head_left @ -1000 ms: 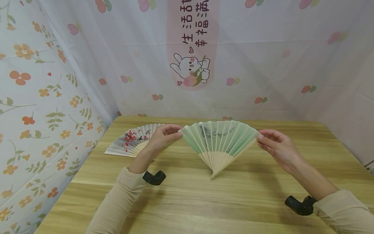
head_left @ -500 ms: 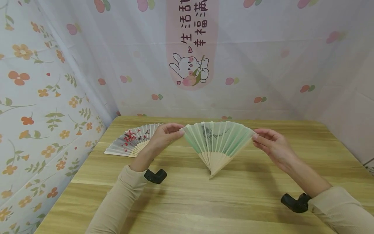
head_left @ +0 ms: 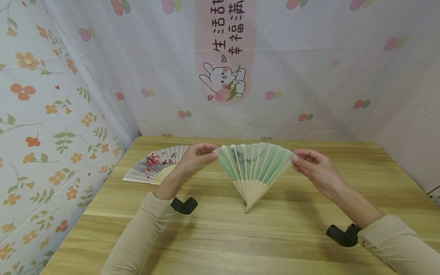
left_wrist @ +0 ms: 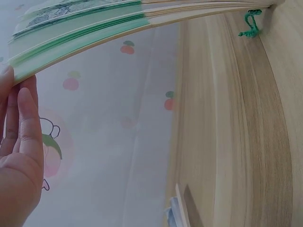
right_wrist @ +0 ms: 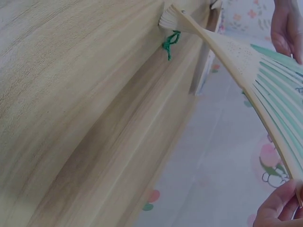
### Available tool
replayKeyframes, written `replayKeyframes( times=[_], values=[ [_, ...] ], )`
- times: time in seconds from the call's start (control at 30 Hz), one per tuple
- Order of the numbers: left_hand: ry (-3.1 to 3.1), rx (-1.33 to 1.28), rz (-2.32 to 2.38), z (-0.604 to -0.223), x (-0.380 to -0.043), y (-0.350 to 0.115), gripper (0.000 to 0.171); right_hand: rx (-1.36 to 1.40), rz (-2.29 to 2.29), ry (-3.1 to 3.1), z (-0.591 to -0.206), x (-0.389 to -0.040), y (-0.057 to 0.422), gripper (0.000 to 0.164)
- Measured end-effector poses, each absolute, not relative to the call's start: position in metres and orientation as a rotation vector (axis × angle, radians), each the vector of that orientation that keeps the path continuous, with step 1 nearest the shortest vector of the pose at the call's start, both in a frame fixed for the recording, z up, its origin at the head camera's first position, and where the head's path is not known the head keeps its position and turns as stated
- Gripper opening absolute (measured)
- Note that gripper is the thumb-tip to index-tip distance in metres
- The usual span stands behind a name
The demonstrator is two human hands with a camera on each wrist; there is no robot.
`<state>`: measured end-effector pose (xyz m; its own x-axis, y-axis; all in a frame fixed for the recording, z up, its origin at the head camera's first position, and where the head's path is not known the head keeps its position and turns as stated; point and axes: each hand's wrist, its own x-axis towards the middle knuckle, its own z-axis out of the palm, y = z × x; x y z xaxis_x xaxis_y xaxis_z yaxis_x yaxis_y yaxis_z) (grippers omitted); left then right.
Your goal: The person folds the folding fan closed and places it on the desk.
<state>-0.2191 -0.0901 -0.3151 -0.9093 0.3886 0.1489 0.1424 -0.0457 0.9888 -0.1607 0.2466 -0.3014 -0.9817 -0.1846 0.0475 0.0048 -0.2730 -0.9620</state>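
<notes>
A pale green folding fan (head_left: 254,164) with a dark branch print stands partly spread, its pivot end low at the table. My left hand (head_left: 192,162) pinches its upper left corner between thumb and fingers. At the opposite corner my right hand (head_left: 317,170) pinches the outer rib. In the left wrist view, the left hand (left_wrist: 21,142) grips the fan's edge (left_wrist: 85,42). A small green cord (left_wrist: 251,23) hangs by the pivot. The right wrist view has the right hand (right_wrist: 279,208) on the long outer rib (right_wrist: 236,78).
Behind my left hand, a grey-white folding fan (head_left: 151,166) with red blossoms lies spread on the wooden table (head_left: 220,236), partly hidden by that hand. A patterned white curtain (head_left: 292,68) hangs beyond the table, and a flowered one (head_left: 51,133) runs along the left.
My right hand has moved left, toward the left hand, which has shifted slightly right. The green fan has narrowed between them. The blossom fan has stayed put.
</notes>
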Motion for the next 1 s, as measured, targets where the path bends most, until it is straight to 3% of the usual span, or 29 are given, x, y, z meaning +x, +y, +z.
replayKeyframes(
  times=[1.0],
  values=[
    [2.093,0.614,1.991,-0.304,-0.218,-0.076,0.025,-0.293,-2.388,1.84,-0.294,-0.161,0.234,0.013]
  ],
)
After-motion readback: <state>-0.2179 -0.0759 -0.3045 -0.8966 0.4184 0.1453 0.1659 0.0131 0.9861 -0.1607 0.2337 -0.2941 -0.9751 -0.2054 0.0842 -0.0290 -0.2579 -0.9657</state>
